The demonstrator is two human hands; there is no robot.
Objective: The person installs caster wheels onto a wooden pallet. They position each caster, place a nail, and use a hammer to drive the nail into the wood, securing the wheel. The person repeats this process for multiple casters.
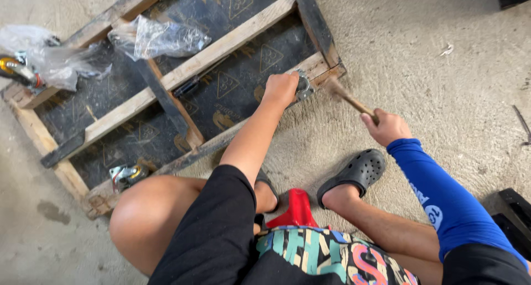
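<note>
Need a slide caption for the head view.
Left hand steadies caster plate on wooden frame; right hand swings hammer.

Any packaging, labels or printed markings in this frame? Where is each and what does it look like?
Clear plastic bag: crumpled, lying on the wooden frame's upper slats.
Second clear plastic bag: at the frame's left corner, partly covering a caster.
Dark panel: under the slats, with faded tan triangle marks.
Blue sleeve: right forearm, white print.

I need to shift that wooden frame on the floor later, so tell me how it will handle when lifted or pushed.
The wooden frame looks stiff: nailed planks over a dark panel, so it should move as one piece. It is probably heavy and awkward for one person, being broad. With caster wheels fixed at corners facing up, it will likely drag, not roll, on the rough concrete floor.
</note>
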